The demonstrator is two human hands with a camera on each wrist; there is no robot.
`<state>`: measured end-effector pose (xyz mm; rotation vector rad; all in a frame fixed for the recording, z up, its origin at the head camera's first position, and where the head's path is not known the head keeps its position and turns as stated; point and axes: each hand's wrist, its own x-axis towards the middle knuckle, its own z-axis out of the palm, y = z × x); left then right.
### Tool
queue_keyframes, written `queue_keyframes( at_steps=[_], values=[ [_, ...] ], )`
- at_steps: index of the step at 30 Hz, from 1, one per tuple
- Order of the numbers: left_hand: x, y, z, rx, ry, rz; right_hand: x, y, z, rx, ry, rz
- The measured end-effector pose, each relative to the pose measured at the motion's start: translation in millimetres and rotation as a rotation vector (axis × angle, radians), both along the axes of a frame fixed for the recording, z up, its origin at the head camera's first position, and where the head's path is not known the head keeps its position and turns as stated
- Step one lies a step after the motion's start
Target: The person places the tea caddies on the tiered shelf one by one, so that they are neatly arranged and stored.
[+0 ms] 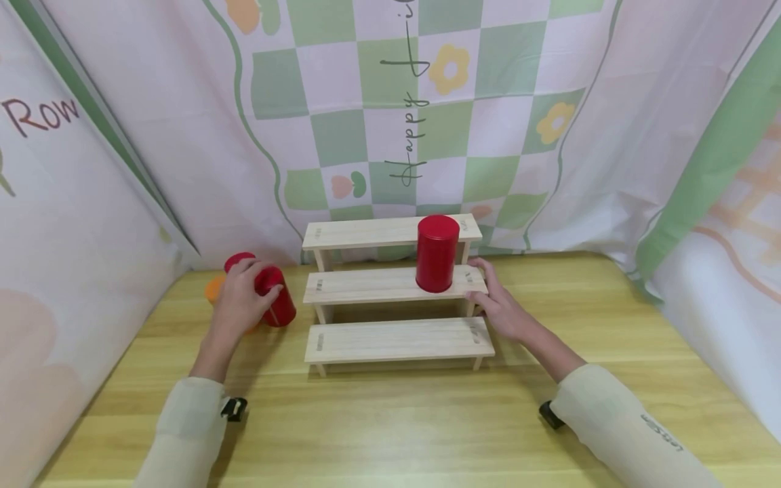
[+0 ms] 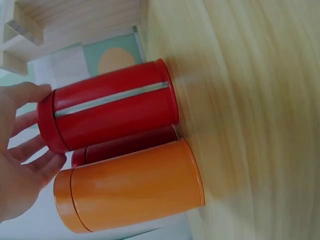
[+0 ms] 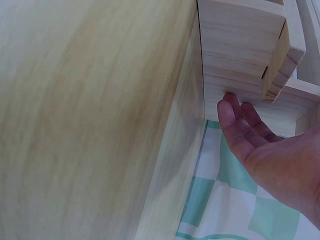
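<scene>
My left hand (image 1: 241,298) grips the lid end of a red canister (image 1: 282,306), left of the rack; in the left wrist view a pale seam runs down the side of this red canister (image 2: 112,107). Beside it stand an orange canister (image 2: 135,185) and a second red canister (image 2: 130,147), partly hidden. My right hand (image 1: 497,305) holds the right end of the middle step of a three-step wooden rack (image 1: 378,285), thumb at its front edge. Seen from the right wrist, its bent fingers (image 3: 235,125) lie by the side panel. A red canister (image 1: 436,257) stands upright on that step.
The rack stands on a wood-grain table (image 1: 390,420). Behind it hangs a green-and-white checked curtain (image 1: 390,129), and white printed cloth (image 1: 79,203) closes the left side. The top step (image 1: 366,234) and bottom step (image 1: 396,341) lie behind and before the middle one.
</scene>
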<state>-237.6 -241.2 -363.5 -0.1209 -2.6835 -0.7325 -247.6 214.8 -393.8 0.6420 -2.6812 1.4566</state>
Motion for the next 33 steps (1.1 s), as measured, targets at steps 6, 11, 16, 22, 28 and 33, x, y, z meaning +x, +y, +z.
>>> queue_keyframes(
  at_steps=[6, 11, 16, 22, 28, 33],
  values=[
    [-0.4, 3.8, -1.2, 0.081, 0.041, -0.103, -0.6, 0.3, -0.5, -0.006, 0.0, 0.002],
    [-0.9, 5.1, -2.2, 0.107, 0.024, -0.123, -0.5, 0.1, -0.4, -0.004, -0.004, 0.004],
    [-2.2, 3.5, -5.0, 0.128, -0.055, -0.141, -0.2, 0.1, -0.2, 0.003, 0.009, 0.003],
    [-2.5, 2.4, -8.6, 0.172, -0.068, -0.132, -0.5, 0.5, -1.8, -0.011, 0.015, 0.01],
    [1.1, 1.0, -7.3, 0.228, -0.082, -0.107, -0.7, 0.1, -3.2, 0.0, 0.02, 0.007],
    [4.3, 0.1, -1.1, 0.266, -0.061, -0.087, -0.4, 0.7, -2.2, -0.001, 0.009, 0.004]
  ],
)
